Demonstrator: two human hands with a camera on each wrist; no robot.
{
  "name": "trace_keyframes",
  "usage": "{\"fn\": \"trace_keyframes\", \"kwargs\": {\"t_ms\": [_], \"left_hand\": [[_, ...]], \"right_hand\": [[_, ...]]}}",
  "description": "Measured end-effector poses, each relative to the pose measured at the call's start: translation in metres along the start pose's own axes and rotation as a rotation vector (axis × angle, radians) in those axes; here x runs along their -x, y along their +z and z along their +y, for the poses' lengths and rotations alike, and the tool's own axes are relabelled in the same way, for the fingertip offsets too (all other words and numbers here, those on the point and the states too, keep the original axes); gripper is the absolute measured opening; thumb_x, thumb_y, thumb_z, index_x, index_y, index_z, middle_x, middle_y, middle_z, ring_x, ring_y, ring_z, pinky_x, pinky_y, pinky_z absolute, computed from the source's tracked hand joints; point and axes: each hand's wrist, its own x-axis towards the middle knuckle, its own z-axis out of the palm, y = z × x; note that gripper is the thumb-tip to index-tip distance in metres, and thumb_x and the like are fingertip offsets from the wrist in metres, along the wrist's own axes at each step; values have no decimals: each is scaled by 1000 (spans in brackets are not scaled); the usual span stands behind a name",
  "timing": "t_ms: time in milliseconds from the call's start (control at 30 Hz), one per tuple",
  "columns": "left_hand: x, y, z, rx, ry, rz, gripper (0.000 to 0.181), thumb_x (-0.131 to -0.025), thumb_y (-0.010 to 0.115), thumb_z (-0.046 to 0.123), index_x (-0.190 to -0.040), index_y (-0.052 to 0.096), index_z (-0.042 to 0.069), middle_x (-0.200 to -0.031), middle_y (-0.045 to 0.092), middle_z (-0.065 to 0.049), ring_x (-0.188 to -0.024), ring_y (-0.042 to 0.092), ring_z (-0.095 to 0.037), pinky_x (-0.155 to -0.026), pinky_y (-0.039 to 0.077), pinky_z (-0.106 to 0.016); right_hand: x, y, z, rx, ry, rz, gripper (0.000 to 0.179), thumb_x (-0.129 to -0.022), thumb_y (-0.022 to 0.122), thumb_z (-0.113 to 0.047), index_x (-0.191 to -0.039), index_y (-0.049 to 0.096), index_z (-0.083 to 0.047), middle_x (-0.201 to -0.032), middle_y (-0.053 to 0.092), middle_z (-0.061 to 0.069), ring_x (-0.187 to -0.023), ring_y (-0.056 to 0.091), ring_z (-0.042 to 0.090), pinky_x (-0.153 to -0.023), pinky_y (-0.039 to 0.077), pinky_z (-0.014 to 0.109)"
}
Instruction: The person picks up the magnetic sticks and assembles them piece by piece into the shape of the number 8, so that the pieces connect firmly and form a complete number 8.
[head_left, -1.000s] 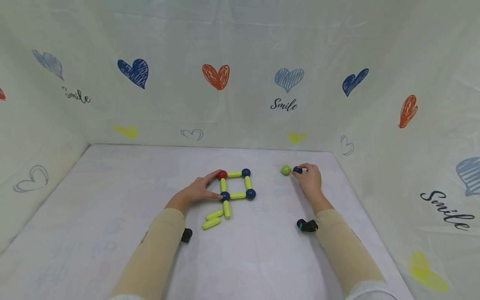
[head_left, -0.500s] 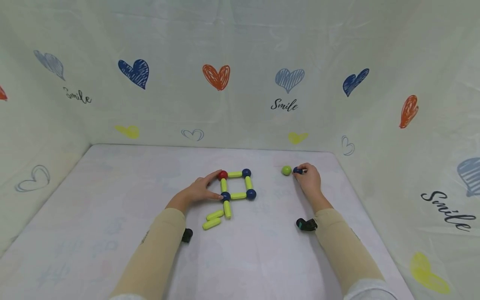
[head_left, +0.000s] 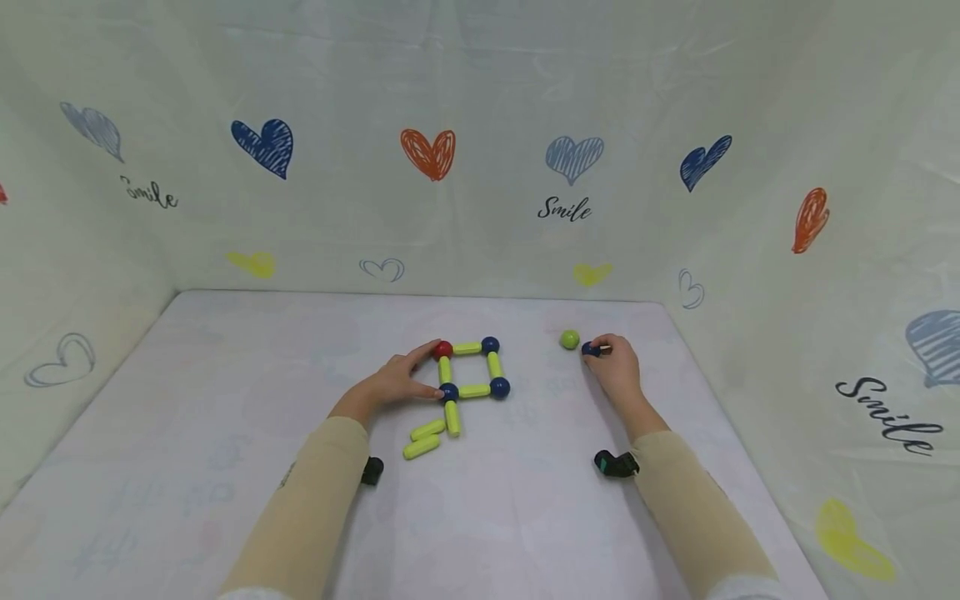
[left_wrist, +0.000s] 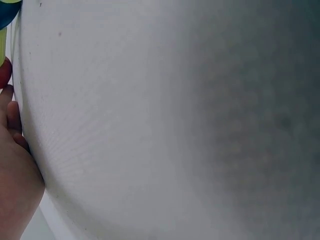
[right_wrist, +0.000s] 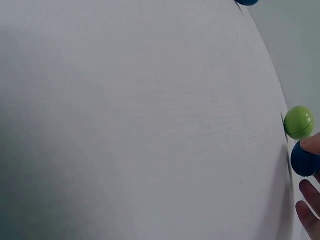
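Blue ball (head_left: 589, 349) is pinched by fingers of right hand (head_left: 621, 372), near green ball (head_left: 570, 339); left hand (head_left: 390, 384) — fingers stretched — touches red ball (head_left: 443, 350) and blue corner ball (head_left: 449, 392).

A small screened-off booth is suggested rather than a recognisable room — whether it is housed in a home, an office or a lab cannot be told. The lower part of the head view is taken up by a pale worktop (head_left: 480, 517), closed in at its far edge and both sides by a whitish, lightly creased sheet (head_left: 480, 67). Blue, orange and yellow hearts (head_left: 428, 154) are printed on it, and the word "Smile" (head_left: 565, 209) is repeated at upper left, upper centre and right of the frame.
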Motion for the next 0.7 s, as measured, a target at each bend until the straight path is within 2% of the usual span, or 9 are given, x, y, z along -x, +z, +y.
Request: {"fn": "trace_keyframes", "kwargs": {"t_ms": [267,500,700], "left_hand": [[-1,0,-1,7,-7,6,98,-81,79,41,-157,18,31,-159,23,-11,-142,18,-41,-108,23,-65],[-2,2,-4,9,-7,13,99,-78,80,42,-156,20,31,-158,25,-11,-141,21,-41,-106,24,-67],[-2,2,-2,5,-11,19,98,-79,80,42,-156,20,32,-158,25,-10,-141,21,-41,-106,25,-67]], "right_hand": [[20,-3,-5,-28,9,-67,27,-83,73,-4,-106,62,-1,-113,55,18,-98,55,32,-78,48,39],[37,-4,-10,-40,-21,-174,30,-83,74,-3,-111,62,0,-115,57,18,-98,57,30,-72,50,33],[46,-5,-14,-52,-28,-223,34,-83,74,-3,-114,61,-1,-117,58,16,-97,57,28,-71,50,32]]}}
